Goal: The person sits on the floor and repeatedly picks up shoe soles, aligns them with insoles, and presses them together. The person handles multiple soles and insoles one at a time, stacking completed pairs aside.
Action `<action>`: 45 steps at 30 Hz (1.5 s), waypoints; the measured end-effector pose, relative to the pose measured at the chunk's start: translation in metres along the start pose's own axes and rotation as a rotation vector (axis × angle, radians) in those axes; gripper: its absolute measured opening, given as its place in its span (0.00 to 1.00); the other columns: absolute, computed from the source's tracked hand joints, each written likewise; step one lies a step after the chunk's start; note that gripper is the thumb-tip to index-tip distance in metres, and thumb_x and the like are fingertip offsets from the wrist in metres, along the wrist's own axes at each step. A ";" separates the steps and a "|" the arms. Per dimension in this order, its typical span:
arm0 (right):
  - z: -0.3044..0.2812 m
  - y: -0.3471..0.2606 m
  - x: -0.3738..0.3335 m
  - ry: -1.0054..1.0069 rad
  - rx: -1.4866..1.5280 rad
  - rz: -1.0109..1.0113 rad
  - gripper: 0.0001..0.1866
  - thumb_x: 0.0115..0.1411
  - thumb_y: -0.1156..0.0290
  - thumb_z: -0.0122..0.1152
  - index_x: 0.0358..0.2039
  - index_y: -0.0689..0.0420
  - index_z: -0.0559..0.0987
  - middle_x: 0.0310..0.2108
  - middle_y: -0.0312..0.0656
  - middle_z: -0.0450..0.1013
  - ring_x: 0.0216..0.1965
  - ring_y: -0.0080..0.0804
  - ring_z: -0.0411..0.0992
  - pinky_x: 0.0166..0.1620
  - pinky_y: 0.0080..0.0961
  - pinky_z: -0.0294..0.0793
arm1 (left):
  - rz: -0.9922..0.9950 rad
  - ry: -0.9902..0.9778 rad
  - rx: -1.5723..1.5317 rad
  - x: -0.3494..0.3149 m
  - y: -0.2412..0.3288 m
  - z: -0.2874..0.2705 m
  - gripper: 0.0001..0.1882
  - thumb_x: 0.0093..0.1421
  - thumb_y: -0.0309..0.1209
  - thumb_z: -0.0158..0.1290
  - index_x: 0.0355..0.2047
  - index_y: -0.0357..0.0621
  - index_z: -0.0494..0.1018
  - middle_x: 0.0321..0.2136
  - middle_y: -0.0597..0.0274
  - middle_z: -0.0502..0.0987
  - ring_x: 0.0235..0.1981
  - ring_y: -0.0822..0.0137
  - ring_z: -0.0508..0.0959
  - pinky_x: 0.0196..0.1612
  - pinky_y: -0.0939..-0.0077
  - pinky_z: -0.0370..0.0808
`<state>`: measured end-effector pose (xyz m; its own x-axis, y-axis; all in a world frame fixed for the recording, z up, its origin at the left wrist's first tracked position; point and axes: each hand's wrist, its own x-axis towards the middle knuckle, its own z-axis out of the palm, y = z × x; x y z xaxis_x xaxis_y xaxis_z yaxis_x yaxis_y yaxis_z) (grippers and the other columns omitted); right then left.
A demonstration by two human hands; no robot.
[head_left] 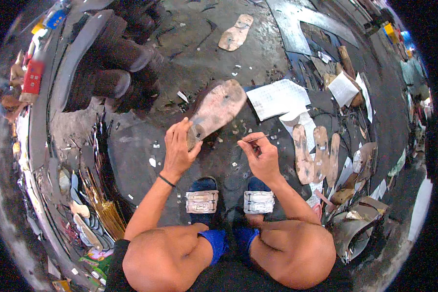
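My left hand point(179, 146) is closed on the near end of a pale, worn, sole-shaped piece point(221, 108), with the thumb on its near edge and the fingers along its other side. The piece has dark spots and slants away to the upper right. To its right, my right hand point(263, 156) pinches a thin, slender tool point(259, 138) between thumb and fingertips. Its exact kind is too small to make out. This tool stays apart from the sole-shaped piece.
White paper sheets point(278, 99) lie right of the work, with several sole-shaped pieces point(303, 153) nearby. Another sole-shaped piece point(236, 32) rests farther off. Dark sole shapes point(80, 58) stand at the upper left; thin sticks point(104, 207) lie at the left. My sandals point(201, 201) are below.
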<state>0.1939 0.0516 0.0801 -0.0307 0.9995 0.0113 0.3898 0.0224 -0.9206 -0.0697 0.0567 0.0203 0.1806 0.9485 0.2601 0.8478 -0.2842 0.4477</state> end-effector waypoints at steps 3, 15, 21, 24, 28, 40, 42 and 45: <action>-0.006 0.002 0.000 0.058 -0.015 0.036 0.06 0.64 0.71 0.69 0.36 0.58 0.81 0.28 0.40 0.79 0.26 0.21 0.75 0.29 0.23 0.72 | 0.091 -0.091 -0.147 -0.007 0.015 -0.007 0.41 0.51 0.37 0.70 0.63 0.41 0.65 0.63 0.48 0.69 0.63 0.45 0.68 0.66 0.51 0.62; -0.032 0.033 -0.022 0.081 -0.093 0.085 0.08 0.64 0.69 0.69 0.35 0.59 0.80 0.29 0.39 0.78 0.27 0.24 0.75 0.32 0.24 0.74 | -0.215 -0.458 0.180 0.067 0.027 0.027 0.76 0.32 0.69 0.71 0.69 0.27 0.52 0.52 0.38 0.70 0.55 0.41 0.70 0.59 0.43 0.67; -0.027 0.020 -0.014 0.040 -0.018 0.093 0.08 0.65 0.70 0.67 0.37 0.60 0.78 0.32 0.43 0.80 0.32 0.28 0.78 0.36 0.27 0.77 | -0.242 -0.410 0.008 0.023 0.041 0.027 0.66 0.42 0.60 0.72 0.69 0.30 0.53 0.61 0.41 0.66 0.62 0.45 0.68 0.66 0.47 0.64; -0.049 0.019 -0.009 0.135 -0.126 0.030 0.08 0.66 0.70 0.66 0.37 0.61 0.78 0.32 0.43 0.80 0.33 0.31 0.79 0.39 0.28 0.77 | -0.204 -0.172 -0.317 0.016 0.040 0.005 0.65 0.42 0.57 0.73 0.69 0.31 0.52 0.61 0.40 0.65 0.63 0.44 0.67 0.66 0.48 0.63; -0.042 0.022 0.000 0.120 -0.061 0.057 0.08 0.65 0.70 0.66 0.37 0.61 0.79 0.30 0.45 0.80 0.31 0.35 0.79 0.39 0.30 0.77 | -0.111 -0.033 -0.433 -0.037 0.015 0.018 0.65 0.41 0.49 0.76 0.68 0.34 0.48 0.58 0.39 0.65 0.63 0.39 0.65 0.65 0.48 0.62; -0.051 0.014 0.034 -0.312 -0.187 -0.029 0.24 0.66 0.69 0.62 0.61 0.63 0.72 0.47 0.47 0.77 0.48 0.32 0.75 0.49 0.32 0.75 | -0.391 -0.612 -0.057 -0.040 0.009 -0.063 0.61 0.43 0.57 0.71 0.67 0.32 0.56 0.59 0.39 0.67 0.62 0.42 0.67 0.65 0.44 0.62; -0.039 -0.024 0.050 -0.463 -0.028 0.132 0.39 0.60 0.62 0.71 0.68 0.61 0.65 0.57 0.44 0.72 0.57 0.32 0.70 0.57 0.30 0.71 | -0.354 -0.674 -0.322 -0.020 0.005 -0.095 0.60 0.43 0.56 0.72 0.67 0.32 0.57 0.61 0.37 0.66 0.64 0.41 0.66 0.66 0.44 0.61; -0.023 -0.071 0.086 -0.564 0.247 0.090 0.43 0.55 0.60 0.75 0.67 0.61 0.66 0.56 0.42 0.74 0.56 0.33 0.72 0.60 0.31 0.71 | -0.171 -0.755 -0.773 0.032 0.010 -0.159 0.61 0.47 0.57 0.71 0.69 0.31 0.55 0.66 0.36 0.64 0.67 0.47 0.66 0.69 0.59 0.63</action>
<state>0.1843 0.1368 0.1556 -0.5151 0.8293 -0.2168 0.1912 -0.1354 -0.9722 -0.1353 0.0618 0.1692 0.5736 0.7497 -0.3301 0.3965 0.0986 0.9127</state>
